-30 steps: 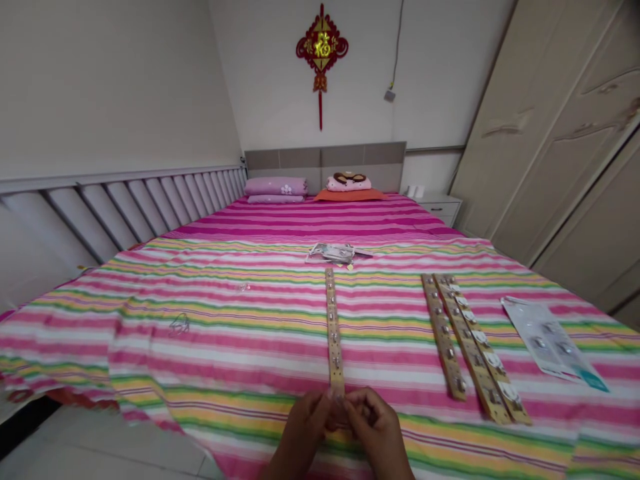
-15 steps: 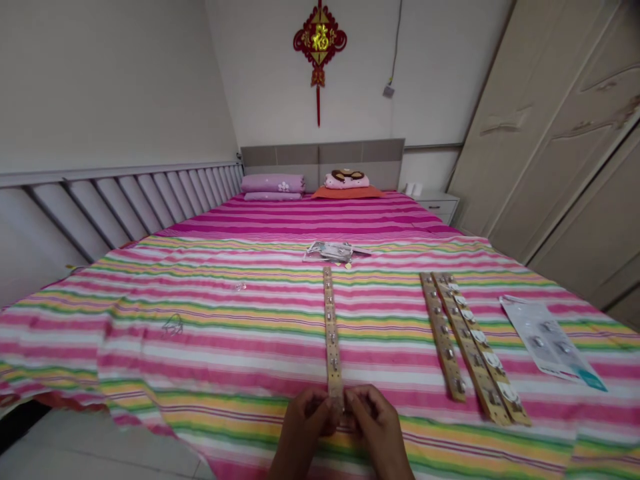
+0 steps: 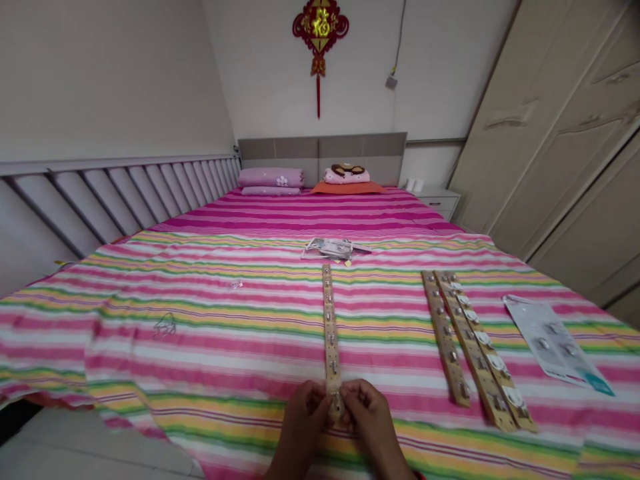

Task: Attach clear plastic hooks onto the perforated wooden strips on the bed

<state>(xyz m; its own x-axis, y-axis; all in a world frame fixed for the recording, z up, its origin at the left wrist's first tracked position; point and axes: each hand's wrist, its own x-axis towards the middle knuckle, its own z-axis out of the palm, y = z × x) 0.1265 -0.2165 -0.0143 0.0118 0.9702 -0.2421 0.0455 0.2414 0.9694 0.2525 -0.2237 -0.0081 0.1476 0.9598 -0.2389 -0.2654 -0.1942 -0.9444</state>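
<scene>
Metal piece [image 3: 337,403] shifted onto near end of tan strip [image 3: 331,327] — left hand [image 3: 306,415], right hand [image 3: 367,410] pinching it.

A tan strip [image 3: 331,325] with metal fittings [image 3: 335,367] lies lengthwise, flat.

From my remote station I have the left hand [image 3: 305,410] and the right hand [image 3: 370,408] side by side at six o'clock, both bare, a narrow gap between the thumbs. The left forearm [image 3: 289,457] enters from seven o'clock and slants toward one; the right forearm [image 3: 389,453] enters from five and slants toward eleven. My left thumb points to about two, my right to about ten, and on each hand the fingers curl inward in a pinch, tips partly hidden
</scene>
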